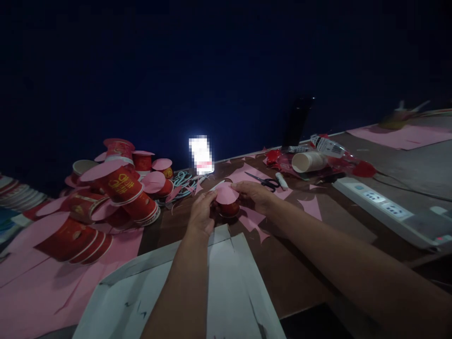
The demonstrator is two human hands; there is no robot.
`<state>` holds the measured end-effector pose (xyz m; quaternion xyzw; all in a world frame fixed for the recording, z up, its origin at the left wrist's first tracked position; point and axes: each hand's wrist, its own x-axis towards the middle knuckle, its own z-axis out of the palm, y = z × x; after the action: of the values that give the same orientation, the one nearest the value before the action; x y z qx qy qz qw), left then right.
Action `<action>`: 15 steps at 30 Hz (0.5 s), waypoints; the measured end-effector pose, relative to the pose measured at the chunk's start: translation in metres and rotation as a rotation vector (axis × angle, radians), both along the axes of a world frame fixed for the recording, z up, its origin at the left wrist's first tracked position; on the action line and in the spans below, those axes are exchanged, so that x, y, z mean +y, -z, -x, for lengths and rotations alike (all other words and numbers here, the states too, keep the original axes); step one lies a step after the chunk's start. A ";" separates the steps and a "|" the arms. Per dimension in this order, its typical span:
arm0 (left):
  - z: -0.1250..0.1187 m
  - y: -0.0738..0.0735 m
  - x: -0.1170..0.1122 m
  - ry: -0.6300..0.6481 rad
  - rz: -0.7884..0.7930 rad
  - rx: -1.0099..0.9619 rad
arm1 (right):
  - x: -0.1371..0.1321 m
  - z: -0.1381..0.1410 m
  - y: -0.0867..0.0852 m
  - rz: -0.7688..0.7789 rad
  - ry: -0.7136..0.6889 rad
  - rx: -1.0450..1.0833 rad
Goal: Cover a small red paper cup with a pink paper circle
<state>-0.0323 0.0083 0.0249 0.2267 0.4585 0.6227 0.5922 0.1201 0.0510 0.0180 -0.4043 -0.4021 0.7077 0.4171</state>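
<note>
A small red paper cup (229,208) stands on the brown table (293,268), with a round pink paper disc (224,193) lying over its mouth. My left hand (202,214) grips the cup's left side with curled fingers. My right hand (254,194) holds the right side, fingertips pressed on the disc's edge. Pink paper scraps (310,207) lie around the cup.
A heap of red cups capped with pink discs (120,188) is piled at left on pink paper sheets (42,287). Black-handled scissors (263,181), a glue stick (281,181), a stack of plain cups (309,161), a power strip (381,205) and a bright phone (201,154) lie beyond. White paper (226,292) lies in front.
</note>
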 end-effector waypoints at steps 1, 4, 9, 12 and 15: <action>0.000 0.000 0.000 -0.003 0.007 -0.001 | 0.000 0.000 0.000 0.008 -0.002 0.001; 0.001 0.000 0.002 -0.041 0.030 0.021 | 0.000 0.000 -0.001 0.033 -0.003 -0.004; 0.004 0.005 0.005 -0.099 -0.120 0.225 | -0.002 0.001 -0.007 -0.253 0.069 -0.187; 0.005 0.009 0.006 -0.037 -0.203 0.311 | -0.003 0.001 -0.011 -0.589 0.066 -0.340; 0.007 0.011 0.006 -0.027 -0.235 0.375 | -0.003 0.000 -0.012 -0.821 0.047 -0.477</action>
<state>-0.0396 0.0138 0.0134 0.3998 0.4878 0.6268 0.4576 0.1197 0.0483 0.0300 -0.3662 -0.7239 0.3679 0.4544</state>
